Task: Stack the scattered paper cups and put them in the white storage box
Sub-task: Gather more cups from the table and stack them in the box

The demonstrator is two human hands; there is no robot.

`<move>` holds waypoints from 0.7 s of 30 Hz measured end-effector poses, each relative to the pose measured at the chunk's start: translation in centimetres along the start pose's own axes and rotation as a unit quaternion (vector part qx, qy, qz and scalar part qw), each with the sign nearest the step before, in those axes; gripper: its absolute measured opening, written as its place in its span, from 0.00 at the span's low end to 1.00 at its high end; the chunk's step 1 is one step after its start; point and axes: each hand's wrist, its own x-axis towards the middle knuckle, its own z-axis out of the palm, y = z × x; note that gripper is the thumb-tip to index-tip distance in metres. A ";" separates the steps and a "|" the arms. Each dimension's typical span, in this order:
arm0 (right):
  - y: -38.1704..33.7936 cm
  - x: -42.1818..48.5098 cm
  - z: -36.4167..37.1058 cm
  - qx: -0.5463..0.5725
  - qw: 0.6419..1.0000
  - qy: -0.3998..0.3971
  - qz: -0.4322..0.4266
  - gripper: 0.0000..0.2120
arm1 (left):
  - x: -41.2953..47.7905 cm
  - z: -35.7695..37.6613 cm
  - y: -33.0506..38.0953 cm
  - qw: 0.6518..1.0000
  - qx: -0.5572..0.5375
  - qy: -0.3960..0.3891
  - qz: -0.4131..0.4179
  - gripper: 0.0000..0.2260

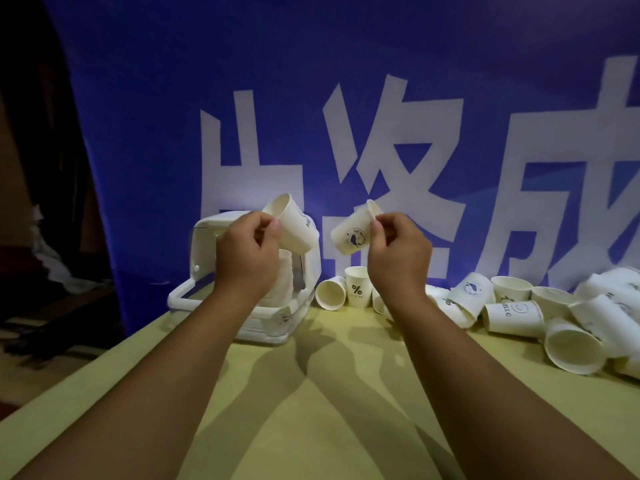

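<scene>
My left hand (247,251) pinches the rim of a white paper cup (294,225), held tilted in the air above the white storage box (242,317). In my right hand (398,251) is a second paper cup (353,233) with a round dark logo, pinched at its rim and tilted, bottom toward the first cup. The two cups are apart. The box stands at the table's back left with its lid up, and a stack of cups (282,282) shows inside it, partly hidden by my left wrist.
Several loose paper cups (512,313) lie scattered along the back right of the yellow table (329,410), some upright, some on their sides. A blue banner with large white characters (381,133) hangs right behind. Left of the table is dark floor.
</scene>
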 end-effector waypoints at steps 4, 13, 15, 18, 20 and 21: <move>-1.1 0.7 3.5 0.049 0.999 -0.014 0.005 0.00 | 1.5 -0.3 -1.9 0.998 0.057 0.007 0.031 0.08; -1.4 1.3 8.6 0.100 0.993 -0.040 0.055 0.01 | 2.5 0.9 -6.5 0.970 0.232 -0.066 0.027 0.09; -1.1 1.1 9.0 0.096 0.992 -0.054 0.053 0.01 | 1.8 1.6 -7.4 0.964 0.245 -0.101 0.018 0.10; -0.9 1.1 9.3 0.099 0.991 -0.075 0.044 0.02 | 0.8 2.3 -8.4 0.967 0.213 -0.141 0.003 0.08; -0.9 1.1 9.4 0.098 0.991 -0.084 0.023 0.02 | 0.5 2.2 -8.7 0.970 0.178 -0.167 -0.016 0.09; -1.1 1.2 9.4 0.093 0.992 -0.087 0.009 0.02 | 0.4 2.1 -8.8 0.970 0.170 -0.174 -0.018 0.10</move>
